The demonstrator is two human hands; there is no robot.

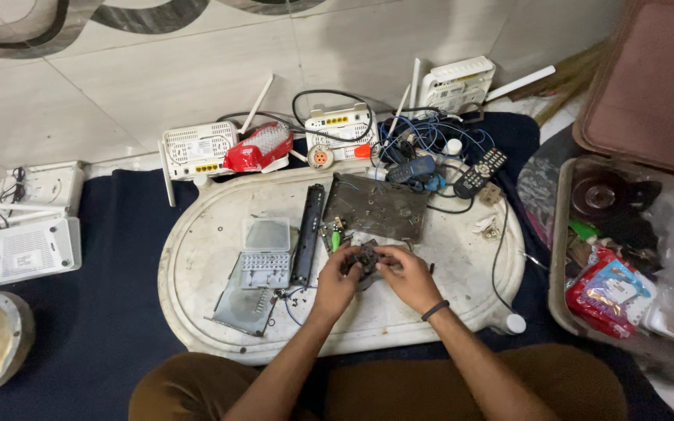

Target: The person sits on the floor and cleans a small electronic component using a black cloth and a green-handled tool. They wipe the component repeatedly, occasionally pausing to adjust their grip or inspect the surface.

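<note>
My left hand (337,278) and my right hand (405,274) meet over the middle of a white oval tray (196,257) and both grip a small dark electronic part (366,260) between the fingertips. My right wrist wears a black band (434,310). Just beyond the hands lie a dark circuit board (376,206), a small green piece (335,238) and a long black strip (308,234). Left of my left hand sits a clear bit case (265,253) on a grey metal plate (239,304).
Several white routers (196,148) with antennas, a red packet (259,148), a blue phone (411,168), a remote (480,171) and tangled cables ring the tray's far side. More white boxes (31,248) lie left. An open case (633,265) of clutter stands right.
</note>
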